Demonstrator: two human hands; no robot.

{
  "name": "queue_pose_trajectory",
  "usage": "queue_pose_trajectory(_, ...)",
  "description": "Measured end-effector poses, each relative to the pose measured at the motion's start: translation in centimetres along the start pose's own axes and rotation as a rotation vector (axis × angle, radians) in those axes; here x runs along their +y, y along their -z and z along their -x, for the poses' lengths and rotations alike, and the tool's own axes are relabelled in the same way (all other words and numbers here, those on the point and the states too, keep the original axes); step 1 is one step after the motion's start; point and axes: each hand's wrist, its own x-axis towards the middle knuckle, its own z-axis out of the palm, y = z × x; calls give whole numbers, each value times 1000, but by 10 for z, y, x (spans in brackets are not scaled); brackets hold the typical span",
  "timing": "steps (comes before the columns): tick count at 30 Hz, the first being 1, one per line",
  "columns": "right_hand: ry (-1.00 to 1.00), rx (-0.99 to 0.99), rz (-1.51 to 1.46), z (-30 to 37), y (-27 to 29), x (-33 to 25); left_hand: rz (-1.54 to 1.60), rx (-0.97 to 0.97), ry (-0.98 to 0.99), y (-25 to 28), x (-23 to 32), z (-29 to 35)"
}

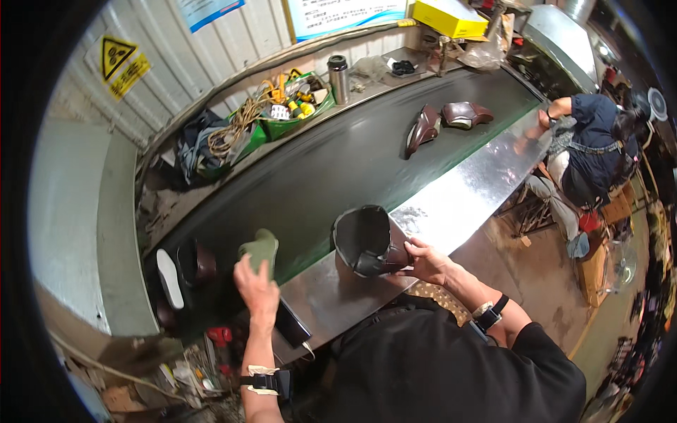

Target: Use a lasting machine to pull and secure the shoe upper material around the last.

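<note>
A dark brown leather boot [370, 243] stands with its wide opening facing up over the metal ledge. My right hand [428, 262] grips its right side, thumb on top near the rim; the boot's foot is hidden. My left hand [257, 285] is at an olive-green, sole-shaped piece [262, 248] above the dark belt, and its fingers lie against the near part of that piece. Slight blur hides the exact grip. Left of it are a white insole [169, 278] and another dark brown boot [204, 264].
Two brown shoes [460, 115] lie farther along the belt [310, 162]. A phone [292, 326] with a cable rests by my left forearm. Behind the belt are a green tool bin [285, 125] and a steel flask [339, 79]. A co-worker [596, 144] sits at the right.
</note>
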Motion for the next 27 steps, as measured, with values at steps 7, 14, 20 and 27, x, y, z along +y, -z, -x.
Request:
queue_pose_trajectory(7, 70, 147, -53, -11, 29, -1, 213, 69, -407, -11, 161, 43)
queue_pose_trajectory(14, 61, -121, -233, -3, 72, -7, 331, 59, -511, -63, 247, 81)
queue_pose_trajectory(20, 394, 169, 395, 50, -19, -13, 1498, -120, 510, -43, 216, 57)
queue_pose_trajectory(27, 1105, -428, 1698, 55, 6, 40, 1802, -465, 1211, -63, 102, -8)
